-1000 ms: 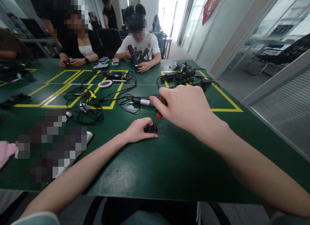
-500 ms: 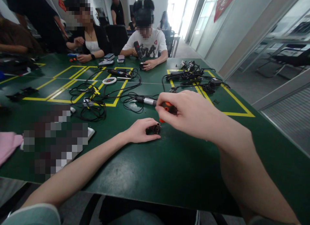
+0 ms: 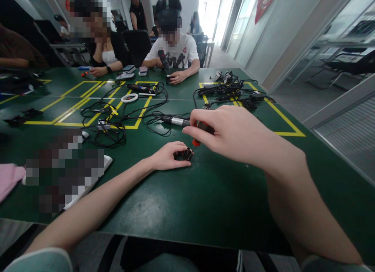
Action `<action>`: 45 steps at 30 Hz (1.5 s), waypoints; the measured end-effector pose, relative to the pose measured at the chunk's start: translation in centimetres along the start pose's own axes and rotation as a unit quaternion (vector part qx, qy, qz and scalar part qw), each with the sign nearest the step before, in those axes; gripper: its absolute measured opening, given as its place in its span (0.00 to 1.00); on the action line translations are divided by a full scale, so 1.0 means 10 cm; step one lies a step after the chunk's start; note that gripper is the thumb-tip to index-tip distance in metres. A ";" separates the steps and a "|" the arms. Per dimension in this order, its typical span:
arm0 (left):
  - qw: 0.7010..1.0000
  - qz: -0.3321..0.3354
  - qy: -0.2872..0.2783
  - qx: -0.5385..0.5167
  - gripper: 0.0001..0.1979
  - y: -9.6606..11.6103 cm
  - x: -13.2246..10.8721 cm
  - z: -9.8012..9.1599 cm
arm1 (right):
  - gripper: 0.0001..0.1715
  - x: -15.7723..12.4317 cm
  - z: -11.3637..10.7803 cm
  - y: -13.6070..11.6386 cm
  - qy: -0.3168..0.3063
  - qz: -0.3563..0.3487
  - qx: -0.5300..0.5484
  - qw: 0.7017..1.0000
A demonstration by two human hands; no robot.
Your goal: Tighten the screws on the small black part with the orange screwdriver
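Observation:
My left hand [image 3: 168,156] rests on the green table, thumb and fingers closed around a small black part [image 3: 186,154] with a short round tube on top. Above and to the right, my right hand [image 3: 225,133] grips a screwdriver [image 3: 196,142] with a black and orange-red handle. Its thin shaft slants down to the black part's right side; whether the tip touches cannot be made out. Just behind my right hand lies a silver and black cylindrical tool [image 3: 177,121] with a cable.
Coiled black cables [image 3: 109,133] lie left of centre, near a white ring [image 3: 129,97]. More cables and adapters [image 3: 231,90] are heaped at the back right. Yellow tape [image 3: 290,123] marks the green tabletop [image 3: 164,209]. Across it, a person in a white shirt [image 3: 186,45] holds a dark tool.
The view has shifted slightly. My right hand has turned a little on the screwdriver, and more of its shaft shows. My left hand keeps hold of the black part.

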State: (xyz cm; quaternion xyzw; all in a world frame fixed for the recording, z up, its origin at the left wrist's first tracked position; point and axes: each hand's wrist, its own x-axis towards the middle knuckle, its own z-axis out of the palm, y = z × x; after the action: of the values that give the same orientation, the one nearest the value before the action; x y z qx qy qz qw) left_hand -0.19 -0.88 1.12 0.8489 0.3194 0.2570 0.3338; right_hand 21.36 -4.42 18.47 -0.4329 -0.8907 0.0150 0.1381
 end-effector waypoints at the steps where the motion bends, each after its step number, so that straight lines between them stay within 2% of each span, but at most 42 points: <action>1: 1.000 0.000 -0.001 0.000 0.16 0.00 0.00 0.00 | 0.14 0.01 0.01 0.00 0.001 -0.002 -0.003 1.000; 3: 1.000 -0.003 0.000 0.005 0.16 0.00 0.00 0.00 | 0.10 0.00 0.02 0.01 0.006 -0.016 0.008 1.000; 6: 1.000 -0.004 0.004 0.017 0.15 -0.01 0.00 0.01 | 0.11 -0.01 0.03 0.03 0.011 -0.035 0.028 0.999; 8: 1.000 0.000 0.008 0.019 0.16 -0.02 0.00 0.01 | 0.08 -0.01 0.02 0.01 0.007 -0.035 0.025 0.999; 13: 1.000 0.000 0.008 0.008 0.15 -0.01 0.01 0.01 | 0.16 0.02 0.02 -0.02 0.009 0.000 -0.012 1.000; 17: 1.000 0.000 0.006 0.012 0.15 -0.01 0.01 0.01 | 0.09 0.01 0.02 -0.01 0.007 -0.021 0.021 1.000; 21: 1.000 -0.003 0.015 0.018 0.16 -0.02 0.01 0.02 | 0.11 0.00 0.03 -0.02 0.008 -0.027 0.015 1.000; 25: 1.000 0.001 0.007 0.013 0.16 -0.01 0.01 0.01 | 0.19 0.02 0.04 -0.03 0.027 -0.010 -0.013 0.999; 29: 1.000 0.000 0.005 0.014 0.16 -0.01 0.01 0.01 | 0.09 0.02 0.02 -0.03 0.019 -0.022 0.017 0.999; 32: 1.000 -0.003 0.015 0.019 0.17 -0.02 0.00 0.02 | 0.07 0.01 0.02 -0.03 0.017 -0.036 0.024 0.999; 37: 1.000 0.001 0.005 0.015 0.16 -0.03 0.00 0.01 | 0.18 0.03 0.04 -0.04 0.029 -0.004 -0.019 0.999; 42: 1.000 0.006 0.008 0.011 0.16 -0.02 0.00 0.00 | 0.11 0.02 0.04 -0.03 0.020 -0.014 -0.002 1.000; 45: 1.000 0.006 0.021 0.014 0.16 -0.03 0.00 0.02 | 0.11 0.03 0.06 -0.03 0.035 -0.026 0.001 0.999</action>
State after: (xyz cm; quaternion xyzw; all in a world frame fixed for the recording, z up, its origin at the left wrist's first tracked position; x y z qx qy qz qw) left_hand -0.15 -0.78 0.79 0.8498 0.3248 0.2719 0.3137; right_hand 20.79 -4.38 18.03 -0.4101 -0.8961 -0.0027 0.1699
